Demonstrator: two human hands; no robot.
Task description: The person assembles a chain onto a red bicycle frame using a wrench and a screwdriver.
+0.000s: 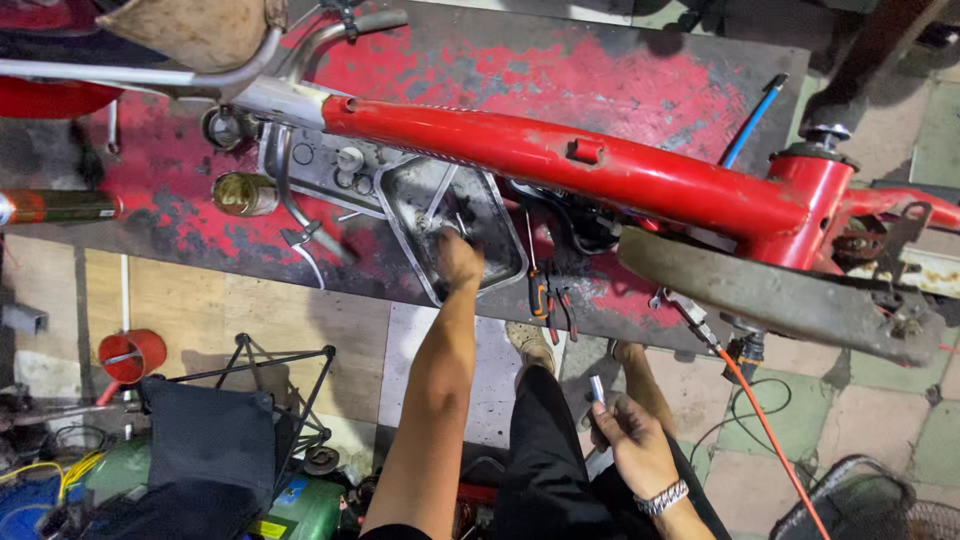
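Observation:
A red bicycle frame (560, 160) lies across a worn red platform (600, 80). My left hand (460, 262) reaches down into a square metal tray (500, 225) of small parts under the frame tube, fingers closed among the parts; what it grips is hidden. My right hand (630, 440), with a metal bracelet on the wrist, hangs low near my legs and holds a small silvery tool (597, 388) upright.
Pliers with red handles (545, 300) lie on the platform edge beside the tray. An orange cable (770, 430) runs down to the tiled floor. A red funnel (132, 355), a black wire stand (270, 385) and a fan guard (870, 505) sit on the floor.

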